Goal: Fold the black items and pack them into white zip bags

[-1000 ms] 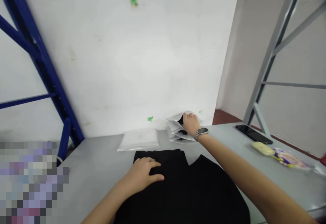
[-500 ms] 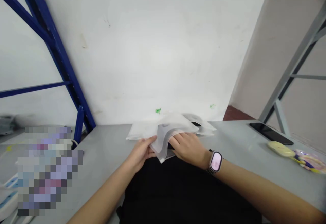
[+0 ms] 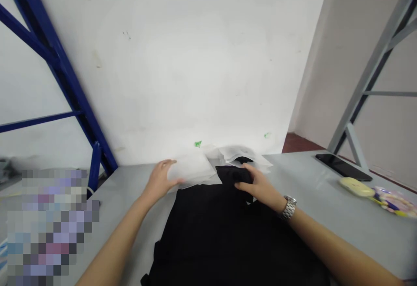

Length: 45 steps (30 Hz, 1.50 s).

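Observation:
My left hand (image 3: 162, 177) is at the left end of the frosted plastic zip bags (image 3: 192, 169), its thumb and fingers spread apart at their edge. In my right hand (image 3: 260, 187) a small folded piece of black cloth (image 3: 232, 175) is pinched between thumb and fingers. Beneath it a large black cloth item (image 3: 241, 238) spreads over the table toward me; its exact kind cannot be made out. Another frosted bag (image 3: 260, 160), its mouth gaping around something black, lies behind my right hand.
The grey table (image 3: 302, 177) meets a white wall panel (image 3: 195, 60). At right lie a black phone (image 3: 342, 167), a pale yellow case (image 3: 356, 187) and a colourful beaded item (image 3: 394, 201). Pixelated items (image 3: 55, 234) sit at left, near a blue metal frame (image 3: 78, 90).
My right hand has come out of the zip bag with black cloth in it. The bag now lies flatter at the back left, and my left hand has shifted left with its fingers spread.

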### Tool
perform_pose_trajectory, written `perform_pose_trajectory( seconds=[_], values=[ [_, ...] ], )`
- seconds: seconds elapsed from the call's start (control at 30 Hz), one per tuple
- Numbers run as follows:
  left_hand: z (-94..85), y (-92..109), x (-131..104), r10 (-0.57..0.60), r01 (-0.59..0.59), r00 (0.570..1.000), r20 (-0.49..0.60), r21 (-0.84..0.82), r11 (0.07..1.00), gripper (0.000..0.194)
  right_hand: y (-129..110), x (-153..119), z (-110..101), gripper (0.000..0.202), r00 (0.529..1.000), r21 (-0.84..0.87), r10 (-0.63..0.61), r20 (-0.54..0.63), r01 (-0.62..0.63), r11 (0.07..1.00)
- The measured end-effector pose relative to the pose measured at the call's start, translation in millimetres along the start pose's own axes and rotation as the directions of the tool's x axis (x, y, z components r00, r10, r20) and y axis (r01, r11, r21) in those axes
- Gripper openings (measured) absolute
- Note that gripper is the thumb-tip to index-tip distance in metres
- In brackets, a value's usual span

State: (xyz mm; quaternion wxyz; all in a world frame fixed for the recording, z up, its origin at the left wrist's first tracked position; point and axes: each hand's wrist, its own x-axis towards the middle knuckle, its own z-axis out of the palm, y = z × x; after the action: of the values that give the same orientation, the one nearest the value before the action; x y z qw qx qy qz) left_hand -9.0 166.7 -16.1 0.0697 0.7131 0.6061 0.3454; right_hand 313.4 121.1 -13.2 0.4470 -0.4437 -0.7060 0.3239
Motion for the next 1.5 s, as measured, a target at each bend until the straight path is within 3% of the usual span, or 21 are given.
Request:
perform_pose_trajectory(
  seconds=[0.1, 0.17, 0.3, 0.37, 0.43, 0.5, 0.57, 0.63, 0.7, 0.77, 0.83, 0.93, 1.0, 1.13, 1.23, 1.33, 1.5],
  values=[
    [5.7, -2, -3, 0.139, -0.148, 0.984, 0.113, 0.071, 0.987, 0.031, 2, 4, -1, 0.021, 0.989, 0.25, 0.149, -0.008, -0.143, 0.958],
    [7.7, -5, 0, 0.16, -0.17, 0.982, 0.098, 0.112, 0.979, 0.011, -1, 5, -2, 0.018, 0.979, 0.391, 0.201, 0.037, -0.199, 0.898],
    [11.4, 8, -6, 0.162, -0.158, 0.987, -0.021, 0.133, 0.978, 0.028, -8, 2, 2, 0.024, 0.971, 0.424, 0.233, 0.051, -0.233, 0.875],
    [16.1, 31, -21, 0.152, -0.152, 0.988, -0.005, -0.077, 0.985, 0.041, -12, -2, 9, 0.028, 0.974, 0.323, 0.228, -0.001, -0.216, 0.921],
    [22.6, 59, -41, 0.161, -0.051, 0.968, 0.193, -0.475, 0.879, 0.054, -16, -8, 18, 0.031, 0.981, 0.261, 0.194, 0.025, -0.194, 0.946],
    [27.6, 82, -58, 0.157, 0.116, 0.928, 0.339, -0.662, 0.741, 0.063, -20, -13, 26, 0.031, 0.974, 0.334, 0.158, 0.16, -0.204, 0.92],
    [27.9, 94, -66, 0.043, 0.263, 0.926, 0.376, -0.719, 0.643, 0.06, -23, -16, 29, 0.029, 0.948, 0.477, 0.119, 0.296, -0.255, 0.841],
    [22.5, 95, -64, -0.141, 0.407, 0.908, 0.395, -0.748, 0.524, 0.048, -21, -14, 25, 0.028, 0.939, 0.573, 0.113, 0.324, -0.29, 0.766],
    [13.8, 89, -57, -0.258, 0.542, 0.84, 0.477, -0.743, 0.393, 0.039, -15, -9, 18, 0.029, 0.951, 0.552, 0.172, 0.258, -0.291, 0.782],
    [6.5, 82, -50, -0.297, 0.628, 0.778, 0.554, -0.702, 0.337, 0.036, -6, -4, 11, 0.034, 0.961, 0.395, 0.233, 0.15, -0.274, 0.877],
    [3.9, 79, -47, -0.3, 0.661, 0.75, 0.589, -0.672, 0.335, 0.038, 2, -2, 8, 0.048, 0.966, 0.201, 0.223, 0.127, -0.245, 0.948],
    [7.0, 79, -50, -0.293, 0.67, 0.742, 0.603, -0.671, 0.317, 0.044, 5, -7, 14, 0.083, 0.933, 0.049, 0.181, 0.31, -0.206, 0.977],
    [8.3, 80, -52, -0.254, 0.662, 0.75, 0.611, -0.678, 0.32, 0.044, 3, -11, 20, 0.095, 0.911, -0.003, 0.155, 0.383, -0.166, 0.986],
    [-2.0, 72, -44, -0.213, 0.568, 0.82, 0.531, -0.707, 0.422, 0.041, -2, -10, 12, 0.062, 0.932, -0.009, 0.15, 0.33, -0.156, 0.988],
    [-17.7, 52, -29, -0.187, 0.424, 0.903, 0.388, -0.724, 0.544, 0.039, -4, -3, -11, 0.04, 0.95, 0.146, 0.21, 0.23, -0.246, 0.958],
    [-29.9, 29, -16, -0.197, 0.345, 0.938, 0.287, -0.693, 0.633, 0.033, -3, 3, -33, 0.018, 0.968, 0.29, 0.228, 0.107, -0.25, 0.924],
    [-28.8, 5, -6, -0.21, 0.328, 0.942, 0.261, -0.588, 0.739, 0.04, 5, 8, -45, 0.028, 0.979, 0.074, 0.185, -0.082, -0.179, 0.981]
  ],
)
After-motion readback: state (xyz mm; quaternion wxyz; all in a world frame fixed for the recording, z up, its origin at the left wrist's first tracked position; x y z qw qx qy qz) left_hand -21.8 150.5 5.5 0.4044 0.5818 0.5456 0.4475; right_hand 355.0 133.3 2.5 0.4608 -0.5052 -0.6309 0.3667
